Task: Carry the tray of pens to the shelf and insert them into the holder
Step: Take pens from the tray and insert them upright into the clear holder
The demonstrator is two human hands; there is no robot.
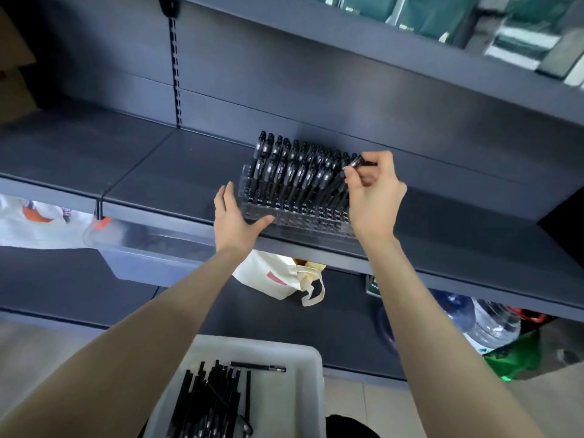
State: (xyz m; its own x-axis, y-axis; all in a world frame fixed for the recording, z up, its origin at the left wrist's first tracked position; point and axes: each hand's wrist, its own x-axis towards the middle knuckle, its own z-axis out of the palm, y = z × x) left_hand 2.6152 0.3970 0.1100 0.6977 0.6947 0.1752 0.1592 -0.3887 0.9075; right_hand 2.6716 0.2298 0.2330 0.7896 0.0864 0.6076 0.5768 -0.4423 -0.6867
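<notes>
— What's just below the centre of the frame?
— A cream cloth bag (278, 276) with a pink mark on its side. It lies slumped, with one strap trailing toward the viewer.
— And further left?
— A clear plastic bin (151, 248) at middle left. Beside it, at the left edge, is white fabric (34, 222) with an orange print.
— Lower right?
— A large clear water bottle (493, 324), with a bright green bag (512, 358) just below it. Near them is something red (534, 317), too small to tell.
— Along the top?
— Dark green packs (442, 17), blurred, at upper right, and brown cardboard (12, 90) at upper left. Pale floor tiles (379, 406) show along the bottom.
</notes>
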